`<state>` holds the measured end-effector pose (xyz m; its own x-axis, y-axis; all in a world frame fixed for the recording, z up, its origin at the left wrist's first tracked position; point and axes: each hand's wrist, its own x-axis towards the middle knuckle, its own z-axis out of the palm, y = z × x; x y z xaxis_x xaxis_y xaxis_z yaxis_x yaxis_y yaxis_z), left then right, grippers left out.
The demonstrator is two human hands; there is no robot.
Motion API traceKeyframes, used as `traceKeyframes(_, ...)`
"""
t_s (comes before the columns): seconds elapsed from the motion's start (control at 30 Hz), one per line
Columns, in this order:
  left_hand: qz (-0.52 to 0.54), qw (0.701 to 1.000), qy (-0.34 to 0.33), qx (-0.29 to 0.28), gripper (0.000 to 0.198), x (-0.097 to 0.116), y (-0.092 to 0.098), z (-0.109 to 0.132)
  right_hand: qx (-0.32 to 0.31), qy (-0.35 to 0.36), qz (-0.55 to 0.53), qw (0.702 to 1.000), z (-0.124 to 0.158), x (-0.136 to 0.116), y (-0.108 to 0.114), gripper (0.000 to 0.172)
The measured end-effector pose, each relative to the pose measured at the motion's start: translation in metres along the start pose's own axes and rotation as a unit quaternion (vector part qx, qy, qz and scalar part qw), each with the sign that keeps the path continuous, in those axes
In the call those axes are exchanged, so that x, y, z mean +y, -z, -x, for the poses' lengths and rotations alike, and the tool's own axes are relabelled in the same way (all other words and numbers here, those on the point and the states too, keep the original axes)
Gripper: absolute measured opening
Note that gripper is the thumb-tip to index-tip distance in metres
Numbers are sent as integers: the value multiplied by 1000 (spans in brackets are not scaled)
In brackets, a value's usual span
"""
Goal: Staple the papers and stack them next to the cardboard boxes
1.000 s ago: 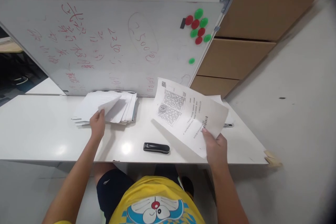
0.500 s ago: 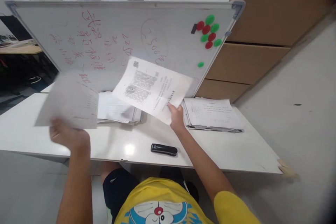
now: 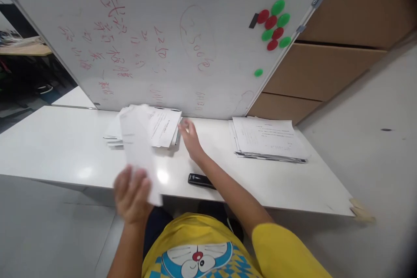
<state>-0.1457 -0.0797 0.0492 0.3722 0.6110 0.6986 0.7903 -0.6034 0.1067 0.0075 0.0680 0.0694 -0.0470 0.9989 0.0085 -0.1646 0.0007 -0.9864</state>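
My left hand (image 3: 132,197) is closed on a white sheet of paper (image 3: 138,147), held up over the near edge of the white table (image 3: 58,152); both are blurred by motion. My right hand (image 3: 190,135) reaches across to the right edge of the left paper stack (image 3: 153,126), fingers apart and holding nothing. A printed sheet lies on top of that stack. A second paper stack (image 3: 267,138) lies at the right of the table. A black stapler (image 3: 200,180) rests near the front edge, partly hidden by my right forearm.
A whiteboard (image 3: 163,43) with red writing leans at the back of the table, with red and green magnets (image 3: 272,26) at its upper right. Brown cardboard boxes (image 3: 325,65) stand behind at the right. Grey floor surrounds the table.
My right hand laid its printed sheet on the left stack and let go. My left hand lifted a sheet off that stack and swung it toward me, over the table's front edge.
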Motion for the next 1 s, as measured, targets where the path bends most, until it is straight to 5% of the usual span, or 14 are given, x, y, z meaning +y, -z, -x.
traceKeyframes(0.07, -27, 997, -71, 9, 36, 16, -17, -13, -100, -40, -87, 990, 50, -9, 31, 50)
traceKeyframes(0.13, -52, 988, -146, 11, 39, 33, -35, -28, -118, -72, -130, 982, 93, -15, 62, 56)
traceKeyframes(0.23, -41, 965, -257, -31, 43, 54, -59, -43, -47, -85, -127, 987, 125, -13, 101, 44)
traceKeyframes(0.33, -13, 948, -312, -65, 44, 41, -66, -41, 77, -89, -85, 989, 127, 2, 136, 38)
traceKeyframes(0.4, -36, 965, -251, -66, 45, 6, -62, -38, 137, -99, -43, 985, 127, 16, 162, 39)
traceKeyframes(0.47, -90, 989, -108, -42, 46, -45, -54, -36, 193, -113, -16, 975, 132, 31, 190, 43)
traceKeyframes(0.53, -132, 988, 7, -78, 42, -97, -45, -34, 239, -120, -9, 963, 140, 44, 217, 46)
traceKeyframes(0.63, -91, 981, 17, -171, 29, -147, -34, -30, 285, -129, -3, 950, 150, 57, 246, 45)
traceKeyframes(0.7, -89, 981, 30, -172, 27, -160, -29, -29, 306, -128, 0, 943, 152, 62, 255, 43)
traceKeyframes(0.77, -119, 984, 87, -97, 21, -163, -26, -32, 322, -113, 3, 940, 150, 66, 257, 42)
traceKeyframes(0.83, -129, 970, 202, 41, 18, -162, -29, -39, 332, -90, 2, 939, 145, 71, 254, 42)
traceKeyframes(0.93, -99, 900, 360, 225, 25, -157, -43, -48, 349, -76, -22, 934, 137, 78, 245, 45)
traceKeyframes(1.0, -83, 877, 393, 265, 27, -150, -55, -51, 358, -78, -33, 930, 133, 83, 240, 48)
